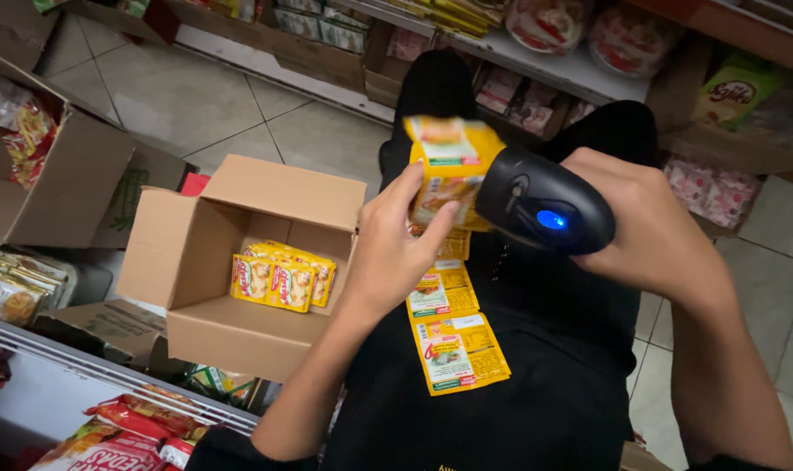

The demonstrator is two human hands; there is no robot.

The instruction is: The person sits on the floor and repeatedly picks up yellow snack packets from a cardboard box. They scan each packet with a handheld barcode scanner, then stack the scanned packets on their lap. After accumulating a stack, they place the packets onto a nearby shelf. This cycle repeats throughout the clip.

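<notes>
My left hand (396,249) grips the top of a strip of joined yellow sachets (449,327) that hangs down over my lap. My right hand (649,231) holds a black handheld scanner (540,209) with a lit blue spot, its head pressed close against the top sachet (444,166). Both hands are raised in front of my dark-clothed knees. To the left an open cardboard box (213,331) sits on the floor with more yellow sachets (283,279) standing inside it.
Another open cardboard box (74,183) with packets stands at far left. Shelves of packaged goods (571,35) run along the top. A wire shelf with red snack packets (126,432) is at bottom left. The floor is grey tile (196,96).
</notes>
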